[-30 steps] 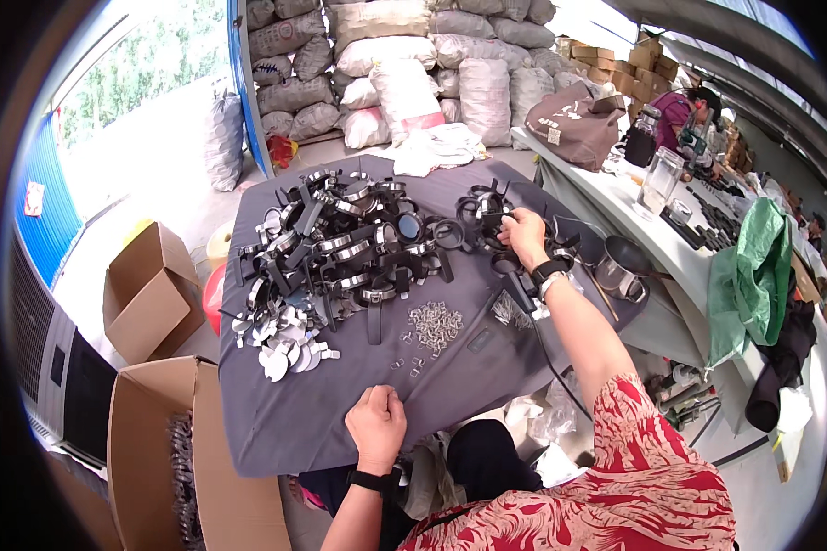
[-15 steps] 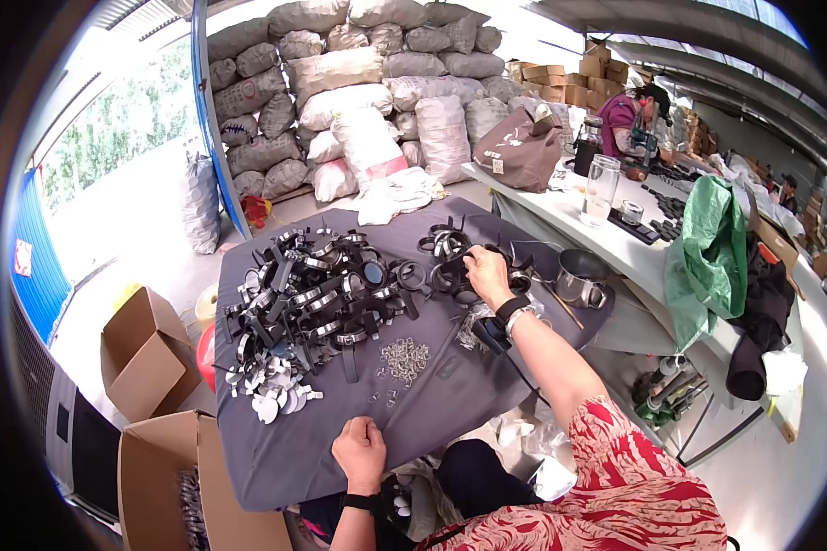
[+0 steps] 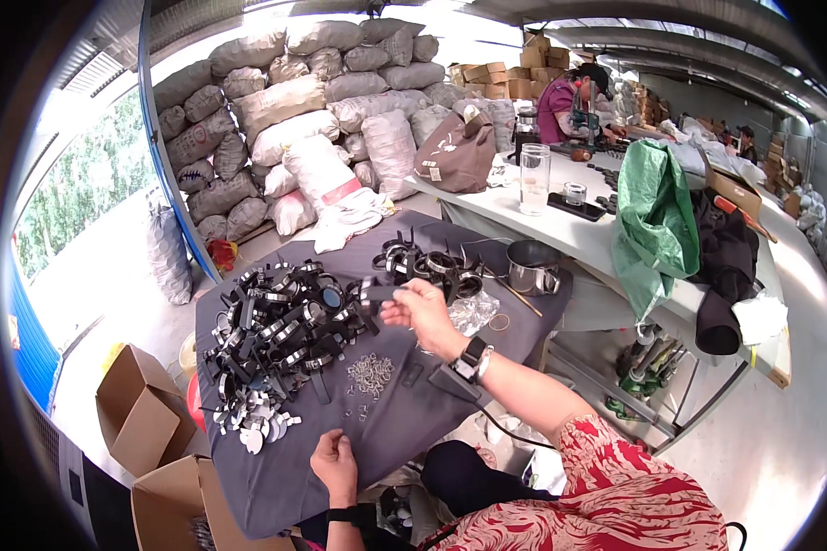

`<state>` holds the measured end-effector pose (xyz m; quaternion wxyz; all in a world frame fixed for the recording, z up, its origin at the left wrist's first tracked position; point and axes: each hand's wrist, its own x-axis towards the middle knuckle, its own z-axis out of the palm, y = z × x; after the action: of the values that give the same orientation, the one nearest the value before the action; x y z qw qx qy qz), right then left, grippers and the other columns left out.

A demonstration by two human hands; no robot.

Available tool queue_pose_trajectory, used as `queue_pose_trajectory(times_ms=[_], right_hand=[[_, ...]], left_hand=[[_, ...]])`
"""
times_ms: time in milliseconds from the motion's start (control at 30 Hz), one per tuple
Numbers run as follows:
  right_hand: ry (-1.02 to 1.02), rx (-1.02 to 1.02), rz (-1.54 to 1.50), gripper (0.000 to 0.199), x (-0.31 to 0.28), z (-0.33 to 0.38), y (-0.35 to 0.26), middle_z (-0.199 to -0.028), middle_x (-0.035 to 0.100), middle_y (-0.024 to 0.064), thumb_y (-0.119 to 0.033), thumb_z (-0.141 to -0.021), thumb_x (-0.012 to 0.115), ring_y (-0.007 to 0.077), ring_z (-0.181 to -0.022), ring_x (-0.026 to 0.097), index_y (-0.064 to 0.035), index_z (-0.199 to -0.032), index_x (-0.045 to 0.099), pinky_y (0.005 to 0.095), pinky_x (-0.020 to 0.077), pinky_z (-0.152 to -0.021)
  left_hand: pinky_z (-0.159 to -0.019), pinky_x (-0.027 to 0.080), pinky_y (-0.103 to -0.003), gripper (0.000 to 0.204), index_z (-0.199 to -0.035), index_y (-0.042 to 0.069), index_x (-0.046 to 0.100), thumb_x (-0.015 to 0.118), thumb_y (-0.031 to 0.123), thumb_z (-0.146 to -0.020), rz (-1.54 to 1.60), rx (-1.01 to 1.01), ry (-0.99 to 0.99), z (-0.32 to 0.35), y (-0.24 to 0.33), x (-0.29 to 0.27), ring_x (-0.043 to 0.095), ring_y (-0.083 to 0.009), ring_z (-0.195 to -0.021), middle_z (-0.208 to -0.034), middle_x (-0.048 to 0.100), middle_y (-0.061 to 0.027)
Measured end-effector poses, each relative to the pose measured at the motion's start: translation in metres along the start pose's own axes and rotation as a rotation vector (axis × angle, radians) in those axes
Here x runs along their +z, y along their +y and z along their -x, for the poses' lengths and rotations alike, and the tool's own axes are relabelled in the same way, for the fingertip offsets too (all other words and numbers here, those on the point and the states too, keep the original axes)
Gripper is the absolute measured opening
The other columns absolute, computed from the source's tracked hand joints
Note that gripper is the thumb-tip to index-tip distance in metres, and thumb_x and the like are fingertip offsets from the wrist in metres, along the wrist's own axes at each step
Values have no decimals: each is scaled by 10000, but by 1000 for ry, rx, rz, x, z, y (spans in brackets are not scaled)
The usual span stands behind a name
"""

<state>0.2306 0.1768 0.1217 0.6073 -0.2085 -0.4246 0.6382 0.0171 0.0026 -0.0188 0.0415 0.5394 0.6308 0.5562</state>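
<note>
My right hand [image 3: 420,310] is raised over the middle of the dark cloth-covered table [image 3: 289,477]. Its fingers pinch a black-handled metal band [image 3: 377,294], which points left toward a large heap of similar black-handled bands [image 3: 280,317]. A smaller cluster of these bands [image 3: 423,262] lies just beyond the hand. Close to the table's front edge, my left hand [image 3: 336,466] rests with curled fingers; whatever may be inside it is hidden. Small metal clips [image 3: 370,375] form a pile between the hands. Flat silvery pieces [image 3: 259,424] lie at the heap's near end.
A metal mug [image 3: 531,269] and a thin stick [image 3: 522,298] occupy the table's right side. Open cardboard boxes [image 3: 142,404] stand at left. The white side table [image 3: 496,204] holds a glass jar [image 3: 534,179] and a green bag [image 3: 654,225]. A person [image 3: 560,106] works beyond it.
My right hand has come back from the smaller cluster toward me and the heap, now lifting a black-handled band. The left hand stays near the front edge. The whole view has shifted.
</note>
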Motion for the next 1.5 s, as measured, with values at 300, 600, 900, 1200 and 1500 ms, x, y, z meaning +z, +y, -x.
queue_pose_trajectory(times_ms=[300, 600, 900, 1200, 1500], right_hand=[[-464, 463, -84, 73, 40, 122, 76, -864, 654, 105, -86, -931, 541, 199, -747, 671, -18, -948, 559, 311, 566, -669], [-710, 395, 869, 157, 63, 130, 120, -684, 615, 37, -110, -896, 593, 102, -577, 603, 9, -796, 616, 257, 488, -516], [-777, -1, 1217, 176, 116, 26, 155, -781, 676, 161, -163, -763, 668, 286, -753, 666, -16, -856, 696, 382, 506, -700], [-1048, 37, 1549, 249, 133, -9, 205, -807, 657, 124, -141, -707, 773, 259, -797, 639, -13, -871, 637, 371, 491, -719], [-714, 329, 985, 47, 114, 5, 155, -690, 593, 52, -22, -817, 609, 122, -558, 598, 16, -809, 583, 248, 485, -469]], left_hand=[[-698, 544, -361, 578, -1474, 87, 134, 417, 232, -991, 1278, -500, -186, -19, 48, -28, 654, -251, -829, -1038, 607, -196], [-446, 441, -206, 367, -1228, -15, 516, 602, 101, -890, 668, -580, 100, -2, 8, -50, 545, -78, -500, -703, 569, -29], [-606, 474, -192, 549, -1237, -36, 498, 753, 88, -767, 206, -267, 5, 9, 7, -44, 545, -37, -647, -840, 618, -53], [-588, 461, -186, 491, -1275, -10, 489, 691, 94, -840, 313, -287, -20, 9, 6, -45, 526, -26, -628, -785, 618, -29], [-613, 469, -211, 501, -1305, 2, 473, 661, 58, -844, 555, -424, -27, 7, -3, -48, 568, -64, -675, -789, 624, -33]])
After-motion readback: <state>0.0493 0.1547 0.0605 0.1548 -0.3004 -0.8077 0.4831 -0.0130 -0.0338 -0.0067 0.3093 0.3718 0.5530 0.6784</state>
